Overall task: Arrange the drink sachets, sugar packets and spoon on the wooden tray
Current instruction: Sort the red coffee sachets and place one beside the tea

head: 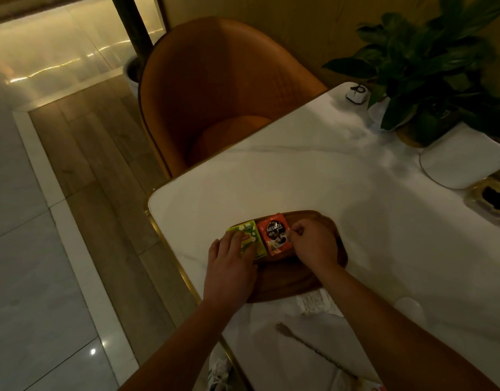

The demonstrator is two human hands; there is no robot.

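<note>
A dark oval wooden tray [288,280] lies near the table's left front corner. Two drink sachets lie side by side at its far left end: a green one [249,234] and a red Nescafe one [274,231]. My left hand [230,263] rests flat with its fingers on the green sachet. My right hand [313,244] pinches the red sachet's right edge. White sugar packets [318,301] lie on the table just in front of the tray, between my forearms. The spoon [308,344] lies diagonally on the table nearer to me.
An orange chair [215,88] stands behind the white marble table [327,170]. A potted plant [440,66], a white dish [463,159] and a small tray [491,201] stand at the right. The table's gold-trimmed edge [170,249] runs just left of the tray.
</note>
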